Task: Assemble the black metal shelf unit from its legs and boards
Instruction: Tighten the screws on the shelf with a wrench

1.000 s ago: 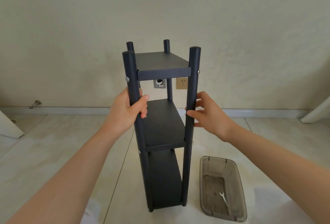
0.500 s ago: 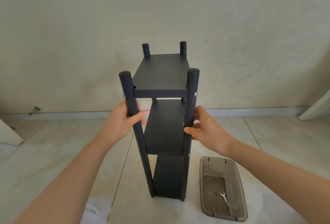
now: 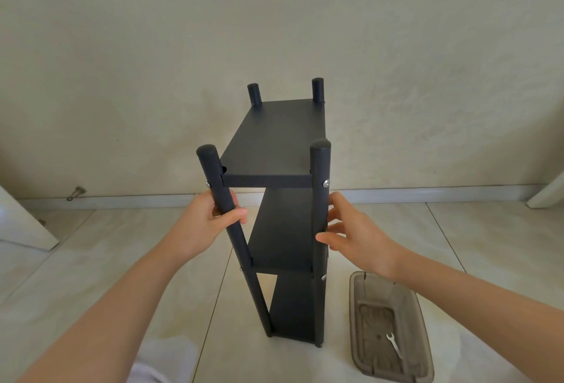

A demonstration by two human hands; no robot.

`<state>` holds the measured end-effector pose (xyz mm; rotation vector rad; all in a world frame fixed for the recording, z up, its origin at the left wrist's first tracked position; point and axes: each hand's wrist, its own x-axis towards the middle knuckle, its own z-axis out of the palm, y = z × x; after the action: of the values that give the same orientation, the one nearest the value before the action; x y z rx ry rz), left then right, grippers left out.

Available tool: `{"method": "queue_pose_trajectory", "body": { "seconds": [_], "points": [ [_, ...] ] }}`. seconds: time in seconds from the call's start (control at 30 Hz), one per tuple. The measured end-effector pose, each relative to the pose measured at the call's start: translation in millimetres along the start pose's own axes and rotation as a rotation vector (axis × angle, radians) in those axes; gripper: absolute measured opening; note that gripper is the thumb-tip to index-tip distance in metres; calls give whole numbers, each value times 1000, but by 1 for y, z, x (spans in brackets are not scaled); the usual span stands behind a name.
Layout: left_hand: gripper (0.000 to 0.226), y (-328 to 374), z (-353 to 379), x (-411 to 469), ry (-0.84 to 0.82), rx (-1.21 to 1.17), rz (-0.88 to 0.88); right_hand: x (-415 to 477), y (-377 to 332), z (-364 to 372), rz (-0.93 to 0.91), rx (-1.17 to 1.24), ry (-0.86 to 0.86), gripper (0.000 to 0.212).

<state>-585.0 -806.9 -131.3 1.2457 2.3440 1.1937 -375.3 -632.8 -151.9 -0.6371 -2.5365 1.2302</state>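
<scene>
Three boards and four legs make up the black shelf unit (image 3: 283, 236), and we see it standing upright on the tiled floor (image 3: 91, 260), near the wall. The left hand (image 3: 201, 227) wraps the front-left leg (image 3: 213, 175) just under the top board (image 3: 274, 144), fingers and thumb curled round it. The right hand (image 3: 360, 236) sits at the front-right leg (image 3: 319, 169) between the top and middle boards, fingers spread and loose, thumb tip on the leg. We can't tell if the other fingers touch. Just right of the unit we note a brownish see-through tray (image 3: 355, 337) on the floor, with a small silver wrench (image 3: 393, 346) inside.
</scene>
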Motion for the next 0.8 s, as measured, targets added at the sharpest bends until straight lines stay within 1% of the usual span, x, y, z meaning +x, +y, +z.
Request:
{"method": "queue_pose_trajectory", "body": {
  "seconds": [0.13, 0.2, 0.27, 0.33, 0.4, 0.53, 0.63, 0.8],
  "points": [
    [13, -4, -1, -7, 62, 29, -54, -2, -3, -1, -7, -32, -33, 42],
    [13, -7, 0, -10, 60, 31, -79, -3, -3, -2, -4, -42, -55, 41],
    [15, -10, 4, -11, 0, 111, -135, -3, -5, -2, 1, -20, -72, 38],
    [24, -13, 9, -13, -84, 232, -218, -3, -7, -1, 1, 21, -88, 36],
    [30, -13, 9, -12, -99, 258, -268, -2, -10, 1, -1, 53, -101, 36],
    [27, -9, 2, -10, -79, 234, -248, -3, -16, 3, -12, 109, -85, 33],
    [19, -7, -6, -8, -64, 208, -223, -4, -22, 0, -32, 172, -65, 33],
    [17, -7, -18, -10, 21, 85, -190, -1, -32, -11, -98, 273, -40, 32]
  ]
}}
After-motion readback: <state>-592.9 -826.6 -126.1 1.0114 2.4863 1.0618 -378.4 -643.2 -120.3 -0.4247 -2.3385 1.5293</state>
